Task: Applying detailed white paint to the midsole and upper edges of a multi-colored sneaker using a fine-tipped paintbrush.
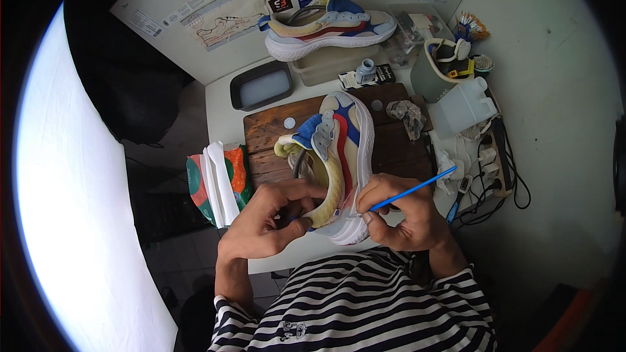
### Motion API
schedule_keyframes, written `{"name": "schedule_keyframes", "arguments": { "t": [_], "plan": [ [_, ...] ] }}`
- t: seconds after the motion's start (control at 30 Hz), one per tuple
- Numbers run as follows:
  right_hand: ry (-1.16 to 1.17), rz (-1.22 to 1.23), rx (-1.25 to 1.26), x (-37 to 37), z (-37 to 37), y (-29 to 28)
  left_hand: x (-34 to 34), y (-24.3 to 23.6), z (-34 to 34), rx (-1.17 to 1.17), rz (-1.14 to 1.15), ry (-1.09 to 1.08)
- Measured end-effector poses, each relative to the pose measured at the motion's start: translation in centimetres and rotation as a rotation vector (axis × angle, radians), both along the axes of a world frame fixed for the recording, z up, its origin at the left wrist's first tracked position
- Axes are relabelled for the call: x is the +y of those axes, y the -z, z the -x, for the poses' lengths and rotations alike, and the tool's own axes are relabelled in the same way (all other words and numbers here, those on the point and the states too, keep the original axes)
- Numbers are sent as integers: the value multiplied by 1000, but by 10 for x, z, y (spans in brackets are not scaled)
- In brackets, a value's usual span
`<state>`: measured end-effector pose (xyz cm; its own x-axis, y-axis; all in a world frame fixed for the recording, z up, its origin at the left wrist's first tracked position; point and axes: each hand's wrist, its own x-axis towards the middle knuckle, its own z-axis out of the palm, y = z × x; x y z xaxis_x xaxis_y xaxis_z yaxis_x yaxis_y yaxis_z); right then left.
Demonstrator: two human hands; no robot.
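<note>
A cream, blue and red sneaker with a thick white sole lies tilted over the wooden board, its toe pointing away from me and its heel toward me. My left hand grips the padded heel collar, thumb outside and fingers reaching into the opening. In my right hand a thin blue-handled paintbrush is pinched between thumb and fingers. Its tip is close to the heel side just above the sole; whether it touches I cannot tell. A dark coiled piece shows inside the shoe.
The matching sneaker rests on a clear tub at the back. Nearby are a small paint bottle and a black tray. A tissue pack lies left; a crumpled rag, white jug and power strip are right.
</note>
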<state>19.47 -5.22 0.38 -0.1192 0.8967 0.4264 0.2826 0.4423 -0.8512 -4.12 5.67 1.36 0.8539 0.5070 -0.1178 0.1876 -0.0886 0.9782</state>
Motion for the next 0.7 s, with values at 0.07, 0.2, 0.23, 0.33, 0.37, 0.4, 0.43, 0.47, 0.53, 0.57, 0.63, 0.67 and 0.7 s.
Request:
{"name": "schedule_keyframes", "arguments": {
  "t": [0.07, 0.2, 0.23, 0.33, 0.37, 0.4, 0.43, 0.47, 0.53, 0.57, 0.63, 0.67, 0.7],
  "plan": [
    [-15, -22, 10, 1, 0, 0, 0, -3, 0, 10, -7, 7],
    [19, 68, -15, 2, -8, 4, 0, -2, 0, 6, -29, 14],
    [49, 107, -14, 2, -10, 5, 1, -2, 0, 5, -30, 14],
    [-10, 59, 26, 2, -6, -3, 0, -4, 0, 22, -19, 11],
    [-10, 60, 26, 2, -4, -4, 0, -4, 0, 25, -9, 5],
    [-59, 31, 20, 2, -2, -4, -1, -4, 0, 28, 2, -1],
    [-109, 1, 14, 3, 0, -5, -1, -4, 0, 28, 0, -1],
    [-98, -5, -9, 3, 3, -5, -1, -3, 0, 30, -10, 2],
    [-77, 14, -22, 5, 0, -6, 0, -1, 0, 33, -20, 2],
    [-57, 34, -35, 6, -2, -6, 0, 0, 1, 24, -28, 6],
    [-47, 50, -45, 9, -8, -3, 0, 1, 2, 14, -35, 10],
    [-34, 67, -56, 9, -10, -2, 0, 1, 2, 16, -30, 9],
    [-36, 68, -56, 9, -9, -3, 0, 2, 3, 18, -25, 8]
  ]
}}
